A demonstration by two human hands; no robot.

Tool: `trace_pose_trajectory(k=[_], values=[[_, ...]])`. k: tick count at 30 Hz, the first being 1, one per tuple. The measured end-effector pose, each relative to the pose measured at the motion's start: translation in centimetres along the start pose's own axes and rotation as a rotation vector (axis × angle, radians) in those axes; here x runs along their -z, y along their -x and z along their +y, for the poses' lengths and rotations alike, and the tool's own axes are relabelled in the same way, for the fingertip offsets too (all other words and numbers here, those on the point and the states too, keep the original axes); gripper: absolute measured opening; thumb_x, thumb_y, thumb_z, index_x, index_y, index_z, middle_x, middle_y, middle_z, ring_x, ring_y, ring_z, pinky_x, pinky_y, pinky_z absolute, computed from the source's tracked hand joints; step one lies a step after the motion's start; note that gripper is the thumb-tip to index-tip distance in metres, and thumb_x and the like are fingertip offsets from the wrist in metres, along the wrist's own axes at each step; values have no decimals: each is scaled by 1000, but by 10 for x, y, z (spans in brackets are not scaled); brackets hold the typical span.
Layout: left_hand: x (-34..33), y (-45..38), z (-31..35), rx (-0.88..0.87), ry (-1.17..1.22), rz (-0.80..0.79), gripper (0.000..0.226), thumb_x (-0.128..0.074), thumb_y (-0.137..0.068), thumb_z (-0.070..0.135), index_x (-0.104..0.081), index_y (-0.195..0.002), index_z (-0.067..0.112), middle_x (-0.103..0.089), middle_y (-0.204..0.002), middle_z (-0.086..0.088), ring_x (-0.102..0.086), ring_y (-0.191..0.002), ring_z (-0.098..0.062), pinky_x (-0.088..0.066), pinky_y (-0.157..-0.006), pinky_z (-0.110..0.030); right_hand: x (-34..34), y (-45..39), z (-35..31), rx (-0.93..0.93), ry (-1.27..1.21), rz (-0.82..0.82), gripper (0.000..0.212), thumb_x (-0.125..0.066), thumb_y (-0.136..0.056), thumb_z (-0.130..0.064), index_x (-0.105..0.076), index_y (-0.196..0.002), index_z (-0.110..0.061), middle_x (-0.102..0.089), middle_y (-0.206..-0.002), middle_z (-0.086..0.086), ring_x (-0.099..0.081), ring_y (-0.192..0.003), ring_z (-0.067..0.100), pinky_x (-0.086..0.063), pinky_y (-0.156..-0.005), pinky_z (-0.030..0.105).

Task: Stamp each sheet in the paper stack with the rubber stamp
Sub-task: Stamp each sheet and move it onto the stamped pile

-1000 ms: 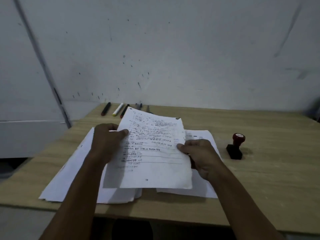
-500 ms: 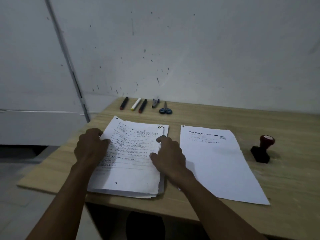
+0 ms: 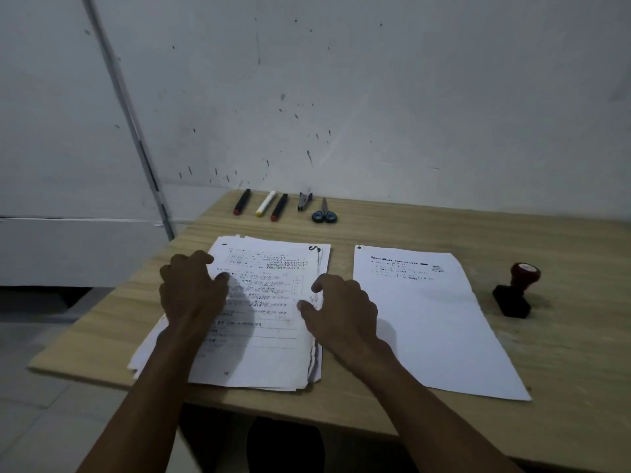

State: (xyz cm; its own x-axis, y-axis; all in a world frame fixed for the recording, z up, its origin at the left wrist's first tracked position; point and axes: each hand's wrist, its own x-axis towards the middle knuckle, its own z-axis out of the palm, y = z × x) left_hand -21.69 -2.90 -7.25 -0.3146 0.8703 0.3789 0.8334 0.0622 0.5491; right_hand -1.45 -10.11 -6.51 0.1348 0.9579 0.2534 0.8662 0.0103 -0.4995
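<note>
- Markers (image 3: pixel 266 204), scissors (image 3: pixel 324 215) lie at the desk's (image 3: pixel 563 353) far edge; rubber stamp (image 3: pixel 515 291) stands right of a single sheet (image 3: pixel 433 322).
- Left hand (image 3: pixel 191 288) and right hand (image 3: pixel 345 305): each grip loose, fingers apart, resting on the paper stack (image 3: pixel 269 336), clasping nothing.

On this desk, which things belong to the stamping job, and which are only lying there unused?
For the job:
paper stack, under both hands
single sheet, lying apart to the right of the stack
rubber stamp, standing at the far right, untouched
left hand
right hand

Lying about, at the back edge:
three markers
stapler
scissors
</note>
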Motion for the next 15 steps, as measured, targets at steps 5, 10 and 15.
trace_pose_trajectory(k=[5, 10, 15], values=[[-17, 14, 36, -253, 233, -29, 29, -71, -82, 23, -67, -109, 12, -65, -106, -9, -60, -99, -28, -47, -85, -38, 19, -1, 25, -50, -31, 68, 35, -61, -89, -45, -59, -119, -28, -66, -109, 0, -59, -107, 20, -41, -80, 30], [-40, 39, 89, -431, 332, -128, 25, -73, -82, 20, -68, -105, 13, -65, -103, -3, -59, -86, -13, -47, -79, -29, 47, 1, 64, -88, -5, 171, 29, -63, -89, -38, -62, -115, -26, -69, -94, -4, -59, -103, 18, -39, -74, 28], [-69, 58, 130, -517, 368, -244, 22, -74, -80, 21, -69, -100, 15, -63, -99, -1, -61, -89, -16, -50, -78, -33, 75, -2, 103, 38, -26, 302, 25, -70, -82, -11, -68, -107, -12, -61, -99, 4, -62, -89, 25, -51, -74, 35]])
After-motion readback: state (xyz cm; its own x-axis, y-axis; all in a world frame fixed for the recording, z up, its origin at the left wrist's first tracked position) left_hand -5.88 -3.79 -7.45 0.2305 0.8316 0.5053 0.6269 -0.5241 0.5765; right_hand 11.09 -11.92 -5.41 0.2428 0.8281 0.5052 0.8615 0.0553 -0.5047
